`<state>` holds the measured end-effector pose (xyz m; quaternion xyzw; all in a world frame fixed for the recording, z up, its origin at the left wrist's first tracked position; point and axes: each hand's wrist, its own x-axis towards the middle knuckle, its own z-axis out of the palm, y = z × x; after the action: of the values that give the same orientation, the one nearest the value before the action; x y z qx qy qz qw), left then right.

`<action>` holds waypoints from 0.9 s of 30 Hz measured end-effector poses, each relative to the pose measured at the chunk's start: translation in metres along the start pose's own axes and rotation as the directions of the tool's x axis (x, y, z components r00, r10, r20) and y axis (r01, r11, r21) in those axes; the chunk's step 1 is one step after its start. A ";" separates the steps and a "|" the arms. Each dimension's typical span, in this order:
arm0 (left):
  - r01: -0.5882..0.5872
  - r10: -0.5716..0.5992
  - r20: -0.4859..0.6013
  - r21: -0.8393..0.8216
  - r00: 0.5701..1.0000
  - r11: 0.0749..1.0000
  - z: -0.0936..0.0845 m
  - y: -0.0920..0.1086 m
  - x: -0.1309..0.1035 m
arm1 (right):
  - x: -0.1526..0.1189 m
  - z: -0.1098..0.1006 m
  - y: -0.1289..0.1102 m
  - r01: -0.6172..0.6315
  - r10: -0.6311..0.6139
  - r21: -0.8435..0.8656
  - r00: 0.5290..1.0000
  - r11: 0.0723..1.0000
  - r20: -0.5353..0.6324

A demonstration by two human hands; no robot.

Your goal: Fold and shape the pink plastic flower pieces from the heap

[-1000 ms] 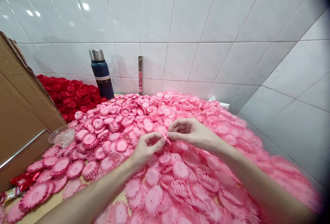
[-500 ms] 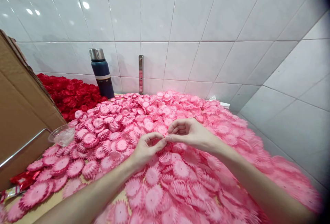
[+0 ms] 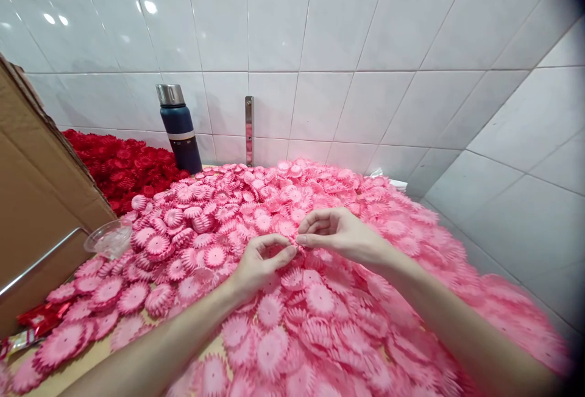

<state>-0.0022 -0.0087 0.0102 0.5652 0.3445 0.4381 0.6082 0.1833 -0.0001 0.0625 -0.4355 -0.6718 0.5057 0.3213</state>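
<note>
My left hand (image 3: 258,266) is closed, thumb and forefinger pinched near the middle of the view. My right hand (image 3: 345,235) comes in from the other side, also pinched, its fingertips almost meeting those of the left. Whatever sits between the fingertips is too small to tell from the pink behind it. Below and around both hands spreads a deep heap of pink, round, flower-like pieces (image 3: 320,299) with notched edges, many with a small hole in the centre.
A dark blue bottle (image 3: 180,135) with a metal cap stands by the tiled wall (image 3: 278,25). Behind a cardboard box (image 3: 41,189) lies a pile of red pieces (image 3: 123,168). A clear plastic dish (image 3: 109,238) and a red wrapper (image 3: 43,318) are at left.
The fingertips of my right hand have shifted slightly up and away from my left fingertips, leaving a small gap. My left hand stays nearly in place.
</note>
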 end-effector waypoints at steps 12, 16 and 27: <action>0.048 -0.047 0.008 -0.095 0.999 0.994 0.000 0.001 0.000 | -0.001 0.003 -0.005 -0.012 0.011 -0.044 0.999 0.999 -0.033; 0.025 -0.026 -0.020 -0.038 0.999 0.999 -0.001 -0.001 0.001 | -0.002 0.007 -0.007 0.002 -0.009 -0.100 0.997 0.995 -0.078; 0.052 -0.058 -0.062 -0.095 0.996 0.994 0.000 0.000 0.001 | 0.000 0.002 -0.004 0.062 -0.070 -0.062 0.989 0.996 -0.128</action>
<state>-0.0015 -0.0077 0.0106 0.5120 0.3587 0.4550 0.6342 0.1804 -0.0018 0.0652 -0.4542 -0.6779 0.4456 0.3682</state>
